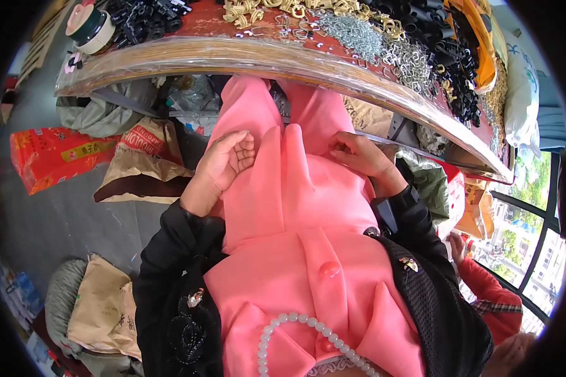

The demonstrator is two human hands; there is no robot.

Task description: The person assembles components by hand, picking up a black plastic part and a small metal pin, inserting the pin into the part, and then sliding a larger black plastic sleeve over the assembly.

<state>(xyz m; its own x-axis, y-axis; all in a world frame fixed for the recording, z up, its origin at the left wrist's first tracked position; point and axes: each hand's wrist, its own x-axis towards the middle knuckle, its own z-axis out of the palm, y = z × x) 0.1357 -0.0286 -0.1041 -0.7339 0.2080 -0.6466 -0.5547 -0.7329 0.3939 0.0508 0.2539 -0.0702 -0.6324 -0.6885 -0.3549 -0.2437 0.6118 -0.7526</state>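
Far left: one red box (60, 164), tilted on the floor, beside a brown-and-white paper sack (141, 160); both sit outside the table's front edge, probably to leave the legs free. Below them, a brown paper bag (104, 308) leaning against a grey stuffed sack (63, 301).

Left end of the table (188, 55): one lidded jar (91, 31); next to it, a heap of black parts (148, 19). The rim is wood, seemingly filmed over to spare the sleeves.

Centre left: left hand (229, 160), palm turned inward and partly up, resting on the thigh. Its fingers are loosely curled with nothing between them, a posture that suggests rest rather than grip.

Centre: pink garment (295, 195), spread over the lap between and under both hands, which lie on it as on a support. Ahead on the table, gold-coloured fittings (245, 12), then small silver pieces (352, 36), heaped apart, presumably to keep kinds separate.

Centre right: right hand (363, 156), back upward, on the other thigh. Its fingers are bent and close together; whether they pinch anything cannot be told, the undersides being hidden.

Right: silver rings (410, 66), black tubular parts (421, 22), an orange bag (481, 47) and a white sack (522, 94). Far right, a co-worker's red sleeve (493, 289) near the window (534, 220).
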